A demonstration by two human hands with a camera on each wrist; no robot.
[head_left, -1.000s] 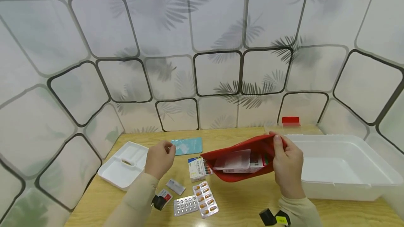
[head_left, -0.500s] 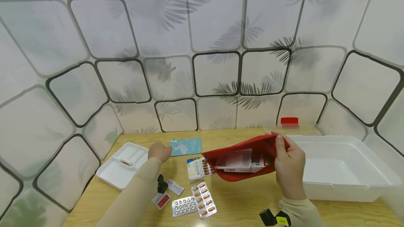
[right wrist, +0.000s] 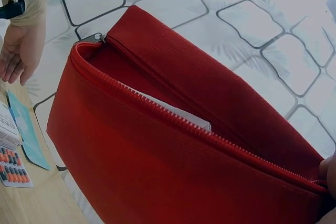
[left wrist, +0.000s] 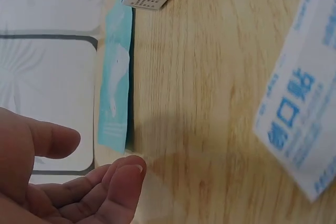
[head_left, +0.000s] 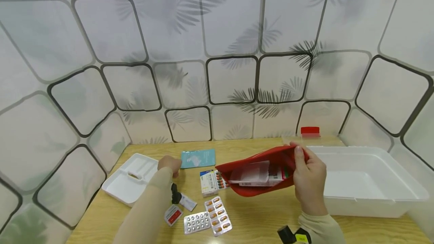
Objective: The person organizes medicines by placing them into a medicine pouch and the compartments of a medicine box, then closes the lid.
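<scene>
My right hand [head_left: 309,178] pinches one end of a red zip pouch [right wrist: 131,145], holding it above the table with the zip undone. Inside the pouch in the head view lie a translucent plastic piece [head_left: 254,172] and a white box, partly covered. My left hand [head_left: 170,164] hovers beside the near end of a flat teal packet [left wrist: 115,77], its thumb and fingers apart and holding nothing. Close to the pouch are a white medicine box [head_left: 208,183] and a blister of dark and orange capsules [head_left: 222,180]. A white adhesive bandage packet [left wrist: 299,103] lies below my left wrist.
At left sits a white divided tray [head_left: 116,185]; a large white bin [head_left: 373,206] stands at right. Nearer me lie a silver tablet blister [head_left: 196,222], an orange capsule blister [head_left: 218,215] and a red-and-white packet [head_left: 173,214]. A red-topped clear item [head_left: 310,131] is behind the bin.
My left hand has moved slightly left and its wrist has turned, reaching low towards the teal packet, then drawing back a little. My right hand and the pouch have stayed nearly still.
</scene>
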